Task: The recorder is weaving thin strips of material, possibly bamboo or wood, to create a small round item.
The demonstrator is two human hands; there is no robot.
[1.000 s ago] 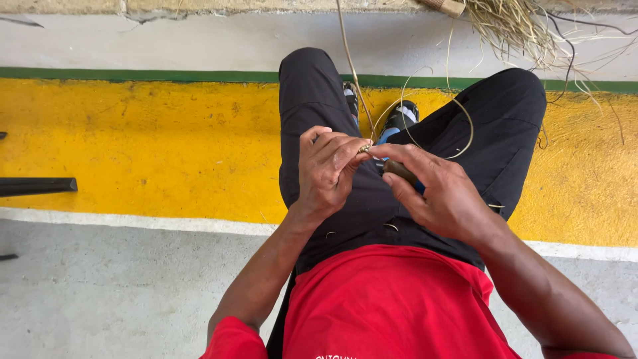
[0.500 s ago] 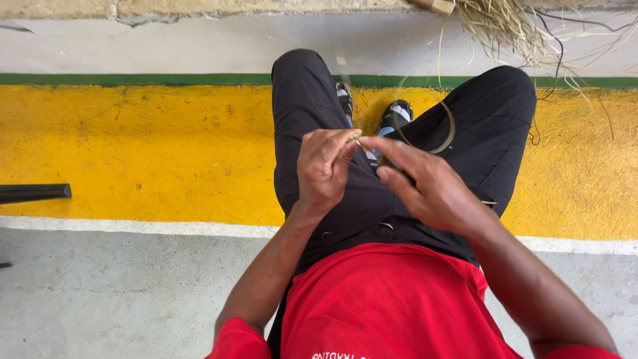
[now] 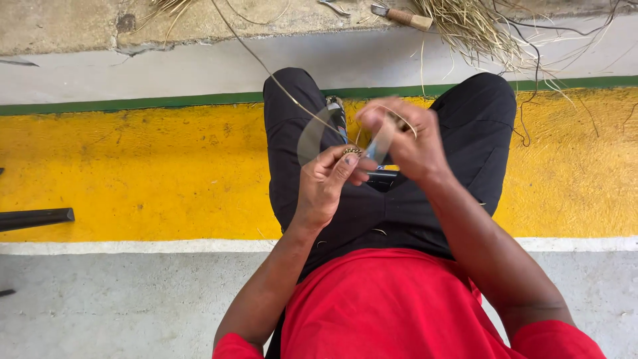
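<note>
While left hand (image 3: 325,186) pinches small tan woven fibre coil (image 3: 351,152), right hand (image 3: 405,143) grips thin pale fibre strand (image 3: 279,83) w/ closed fingers; looks light, springy, prob. brittle — hold near coil.

Craft workshop: straw bundle (image 3: 478,26), painted concrete floor (image 3: 133,173)

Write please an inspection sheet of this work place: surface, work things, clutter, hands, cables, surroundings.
Surface: grey concrete floor with a yellow painted band edged green and white.
Work things: small woven coil pinched by the left hand; thin fibre strand pulled by the right hand.
Clutter: pile of dry fibres; wooden-handled tool beside it.
Hands: both bare, closed on the work.
Cables: nothing seen.
Surroundings: dark bar at left edge.
</note>
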